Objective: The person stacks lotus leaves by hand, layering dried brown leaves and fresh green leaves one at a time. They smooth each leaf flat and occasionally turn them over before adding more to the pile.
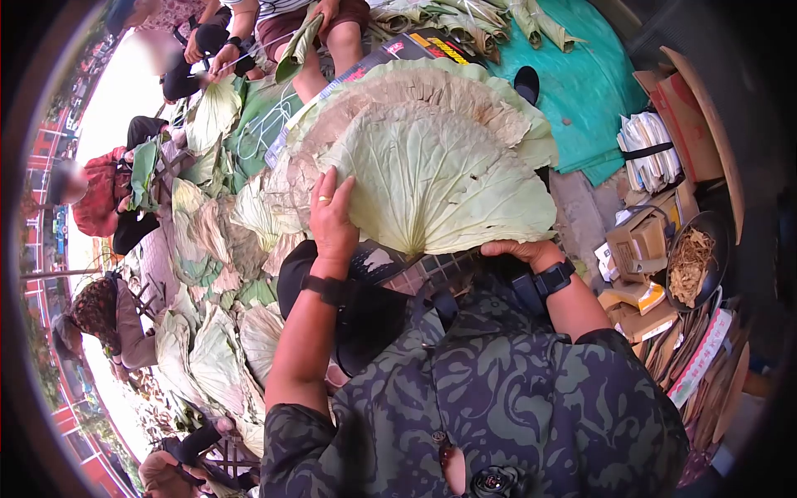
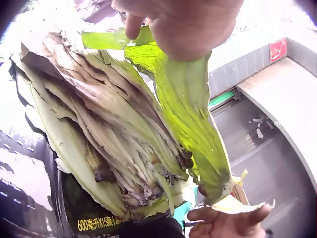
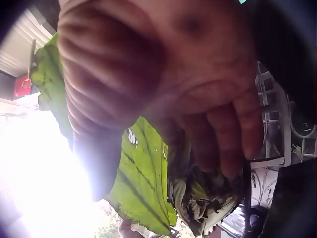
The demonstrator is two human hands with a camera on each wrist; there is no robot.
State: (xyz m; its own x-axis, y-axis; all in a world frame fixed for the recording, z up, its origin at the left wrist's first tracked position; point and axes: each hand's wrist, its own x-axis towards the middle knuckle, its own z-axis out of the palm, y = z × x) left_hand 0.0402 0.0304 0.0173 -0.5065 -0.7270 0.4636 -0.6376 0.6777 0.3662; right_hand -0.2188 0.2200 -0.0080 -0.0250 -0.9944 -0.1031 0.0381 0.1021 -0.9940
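Note:
A large pale green, fan-shaped leaf [image 1: 440, 178] is spread in front of the person, above a stack of browner dry leaves [image 1: 349, 104]. At its left edge, the left hand [image 1: 334, 220] holds it with ringed fingers lying along the surface. The right hand [image 1: 519, 251] pinches the lower right edge, thumb on top and fingers underneath. In the left wrist view the leaf [image 2: 185, 109] stands raised beside the wrinkled stack [image 2: 109, 114], with the right hand [image 2: 225, 223] at its lower end. The right wrist view shows the right palm [image 3: 158, 64] near the leaf [image 3: 143, 178].
Beneath the stack is a dark printed carton [image 1: 407, 48]. Loose leaves [image 1: 216, 349] cover the ground at left, where several people sit. A green tarp [image 1: 573, 100] lies at upper right. Cardboard boxes [image 1: 639, 245] and a dark bowl of brown strips [image 1: 691, 266] are on the right.

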